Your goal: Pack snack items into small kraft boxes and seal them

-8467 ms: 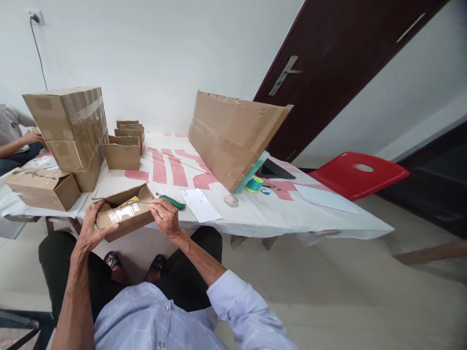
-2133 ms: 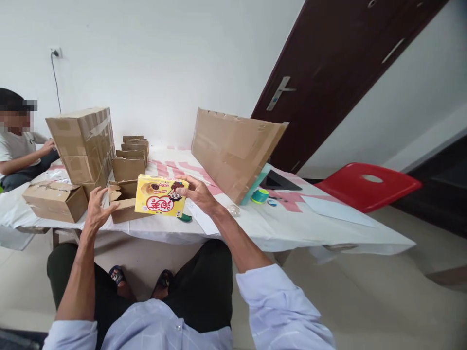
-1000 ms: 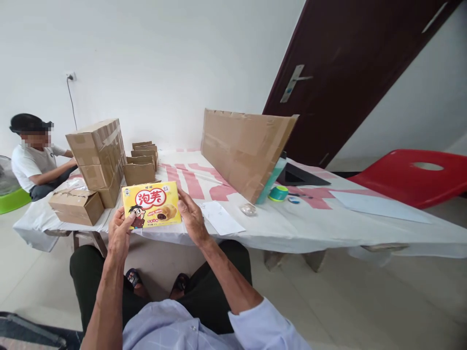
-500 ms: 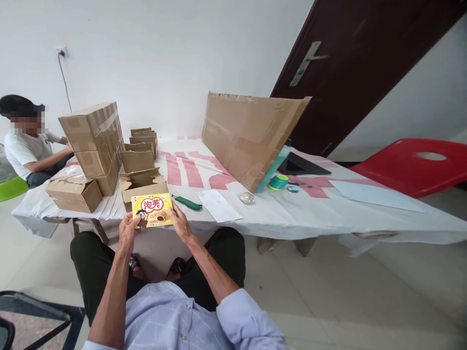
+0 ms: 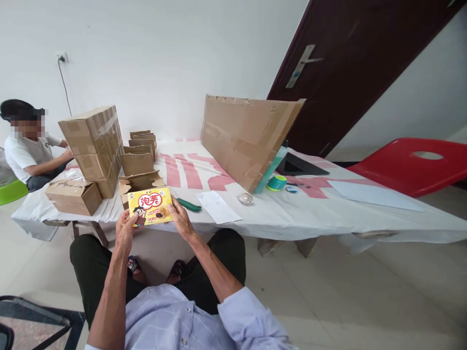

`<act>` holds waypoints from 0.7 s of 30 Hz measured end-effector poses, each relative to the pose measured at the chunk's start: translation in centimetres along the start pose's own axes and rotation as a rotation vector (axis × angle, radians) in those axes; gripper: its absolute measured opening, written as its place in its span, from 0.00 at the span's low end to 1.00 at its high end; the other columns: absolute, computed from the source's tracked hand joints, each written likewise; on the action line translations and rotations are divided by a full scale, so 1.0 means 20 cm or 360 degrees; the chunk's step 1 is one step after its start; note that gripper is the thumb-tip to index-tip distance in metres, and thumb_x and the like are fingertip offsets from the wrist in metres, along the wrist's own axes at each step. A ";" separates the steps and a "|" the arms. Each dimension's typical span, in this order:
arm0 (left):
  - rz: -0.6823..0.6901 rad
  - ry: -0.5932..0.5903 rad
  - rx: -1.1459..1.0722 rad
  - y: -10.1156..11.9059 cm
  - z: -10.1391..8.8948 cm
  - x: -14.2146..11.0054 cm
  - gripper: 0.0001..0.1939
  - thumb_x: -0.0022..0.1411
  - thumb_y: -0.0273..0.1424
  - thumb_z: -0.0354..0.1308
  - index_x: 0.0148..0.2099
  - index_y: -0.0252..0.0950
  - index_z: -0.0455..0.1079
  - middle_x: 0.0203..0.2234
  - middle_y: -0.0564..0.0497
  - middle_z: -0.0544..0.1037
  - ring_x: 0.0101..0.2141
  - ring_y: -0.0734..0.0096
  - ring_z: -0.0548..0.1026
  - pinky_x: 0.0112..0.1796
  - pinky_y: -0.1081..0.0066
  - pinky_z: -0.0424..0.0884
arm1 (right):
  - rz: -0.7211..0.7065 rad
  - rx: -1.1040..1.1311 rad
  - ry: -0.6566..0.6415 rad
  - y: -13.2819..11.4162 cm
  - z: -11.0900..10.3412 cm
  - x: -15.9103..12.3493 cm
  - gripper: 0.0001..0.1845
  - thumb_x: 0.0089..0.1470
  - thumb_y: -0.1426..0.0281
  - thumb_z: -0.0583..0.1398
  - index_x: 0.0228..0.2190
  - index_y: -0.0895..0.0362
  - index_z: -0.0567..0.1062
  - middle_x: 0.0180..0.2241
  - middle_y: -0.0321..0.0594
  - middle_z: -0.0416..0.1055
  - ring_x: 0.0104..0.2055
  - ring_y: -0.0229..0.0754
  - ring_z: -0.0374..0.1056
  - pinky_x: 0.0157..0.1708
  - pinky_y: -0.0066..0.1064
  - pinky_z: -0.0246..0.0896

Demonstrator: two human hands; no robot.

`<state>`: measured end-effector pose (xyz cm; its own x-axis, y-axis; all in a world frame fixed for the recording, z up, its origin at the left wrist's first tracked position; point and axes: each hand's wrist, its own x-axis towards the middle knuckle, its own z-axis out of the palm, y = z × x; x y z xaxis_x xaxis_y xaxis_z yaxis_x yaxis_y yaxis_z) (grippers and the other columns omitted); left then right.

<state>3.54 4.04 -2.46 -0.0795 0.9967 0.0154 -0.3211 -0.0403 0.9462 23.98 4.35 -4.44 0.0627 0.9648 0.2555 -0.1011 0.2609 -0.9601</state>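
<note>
A yellow snack box (image 5: 150, 206) with red lettering and a cartoon figure is held up at the table's front edge. My left hand (image 5: 126, 227) grips its left side, thumb on the front. On the opposite side my right hand (image 5: 180, 218) pinches the box's right edge. Just behind it stands an open cardboard carton (image 5: 140, 183), its lower front partly hidden by the snack box. Beside my right hand lies a green utility knife (image 5: 188, 204). A white sheet of paper (image 5: 219, 206) rests to the right of the knife.
Taped cartons (image 5: 91, 141) are stacked at the left, with a smaller carton (image 5: 75, 195) in front. A large cardboard panel (image 5: 248, 138) leans near the middle. A tape roll (image 5: 277, 183) and a red chair (image 5: 416, 165) are rightward. Another person (image 5: 31, 146) sits at far left.
The snack box has risen slightly and shifted a little left, with its right side now tilted up. Both hands keep hold of it.
</note>
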 end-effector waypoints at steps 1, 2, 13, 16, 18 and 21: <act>0.0014 -0.0001 -0.0007 0.01 0.00 0.00 0.35 0.41 0.47 0.79 0.48 0.35 0.73 0.35 0.46 0.85 0.31 0.62 0.83 0.31 0.69 0.76 | -0.0005 0.0008 -0.0005 -0.01 0.00 0.00 0.45 0.59 0.43 0.58 0.71 0.49 0.62 0.53 0.46 0.78 0.39 0.47 0.77 0.26 0.33 0.76; 0.0026 0.0001 -0.0012 0.02 0.01 0.00 0.36 0.41 0.47 0.79 0.48 0.35 0.73 0.35 0.46 0.85 0.31 0.62 0.83 0.31 0.69 0.76 | -0.0012 0.0017 -0.0007 -0.03 0.00 0.00 0.46 0.59 0.43 0.58 0.72 0.49 0.61 0.54 0.46 0.78 0.40 0.49 0.77 0.27 0.34 0.76; 0.0152 -0.0077 -0.0201 0.06 0.03 -0.02 0.32 0.43 0.43 0.80 0.47 0.35 0.74 0.30 0.51 0.84 0.24 0.71 0.79 0.31 0.71 0.75 | -0.0198 0.0176 -0.0036 -0.12 -0.01 -0.05 0.44 0.58 0.43 0.64 0.67 0.50 0.68 0.62 0.46 0.74 0.61 0.58 0.73 0.50 0.42 0.79; 0.0157 -0.0093 -0.0183 0.05 0.01 -0.02 0.32 0.44 0.43 0.80 0.47 0.35 0.74 0.31 0.50 0.84 0.25 0.71 0.79 0.31 0.71 0.76 | -0.0081 0.0164 -0.0106 -0.08 -0.03 -0.07 0.41 0.55 0.45 0.67 0.63 0.50 0.71 0.55 0.46 0.79 0.50 0.54 0.79 0.35 0.37 0.80; 0.0141 -0.0123 -0.0133 0.04 0.00 -0.02 0.35 0.44 0.44 0.80 0.50 0.35 0.74 0.35 0.48 0.85 0.28 0.68 0.81 0.34 0.69 0.77 | -0.0017 0.0170 -0.0126 -0.05 -0.05 -0.08 0.39 0.52 0.47 0.69 0.61 0.51 0.72 0.51 0.45 0.81 0.46 0.52 0.80 0.30 0.34 0.79; 0.0181 -0.0217 0.0083 0.03 -0.02 -0.01 0.37 0.47 0.50 0.78 0.53 0.35 0.74 0.41 0.44 0.85 0.36 0.60 0.83 0.39 0.63 0.80 | 0.0052 0.0250 -0.0100 -0.02 -0.09 -0.10 0.39 0.51 0.48 0.69 0.58 0.52 0.73 0.47 0.45 0.82 0.43 0.51 0.80 0.30 0.35 0.79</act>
<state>3.05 3.82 -1.97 0.0171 0.9864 0.1634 -0.2678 -0.1529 0.9513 25.64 2.28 -4.71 -0.0050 0.9718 0.2357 -0.2563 0.2266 -0.9397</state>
